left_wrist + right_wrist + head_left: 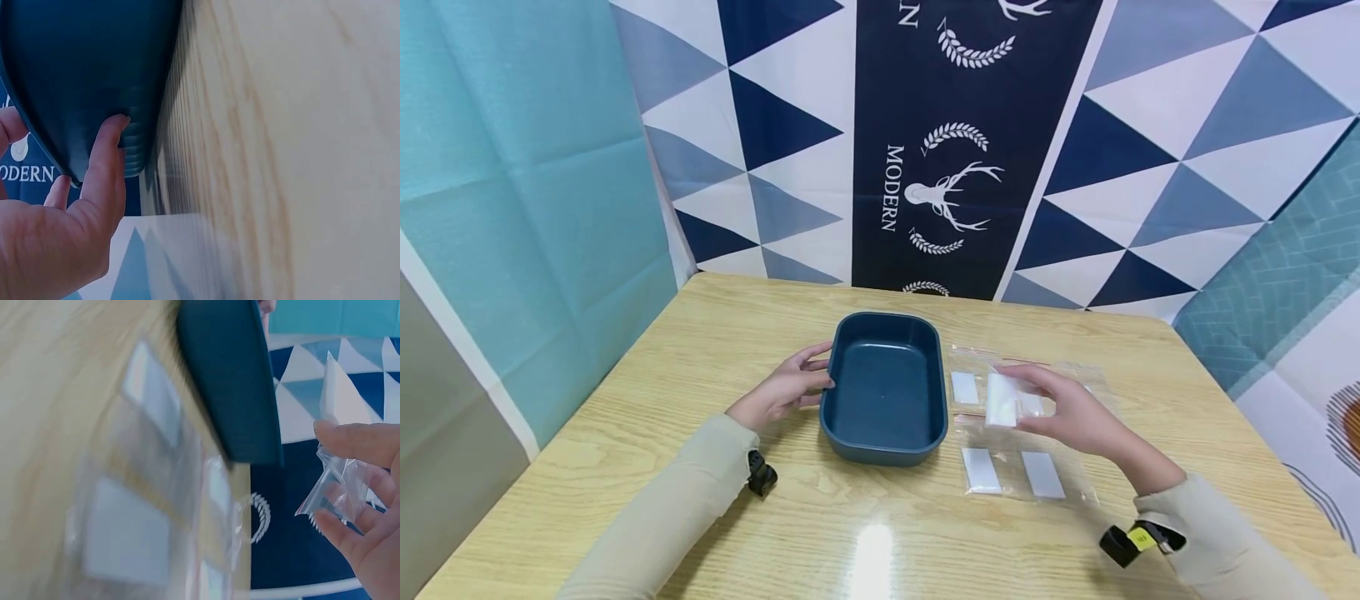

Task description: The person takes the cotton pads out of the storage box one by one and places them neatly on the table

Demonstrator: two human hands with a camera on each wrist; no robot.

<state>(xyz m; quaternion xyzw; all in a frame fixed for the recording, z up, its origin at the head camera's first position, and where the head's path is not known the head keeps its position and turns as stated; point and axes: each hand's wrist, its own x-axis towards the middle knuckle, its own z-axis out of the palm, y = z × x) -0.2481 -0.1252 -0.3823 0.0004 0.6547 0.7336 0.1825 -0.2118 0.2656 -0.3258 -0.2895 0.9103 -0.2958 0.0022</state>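
A dark blue rectangular bin (883, 400) with rounded corners stands on the table, nothing inside it. My left hand (788, 385) touches its left side. Seen from the left wrist, extended fingers (103, 156) rest along the bin's outer wall (69, 69). To the right of the bin, my right hand (1063, 408) pinches a small clear plastic bag (1000, 402) holding a white rectangular piece. The right wrist view shows this bag (340, 478) crumpled between thumb and fingers, raised above the table. Below the hand lie several similar bags (1042, 475).
The light wooden table (760, 533) reaches back to a wall hanging (790, 142) of blue and white triangles. Teal cloth (550, 208) hangs on the left. Flat bags with white pieces (981, 471) lie in rows close to the bin's right side.
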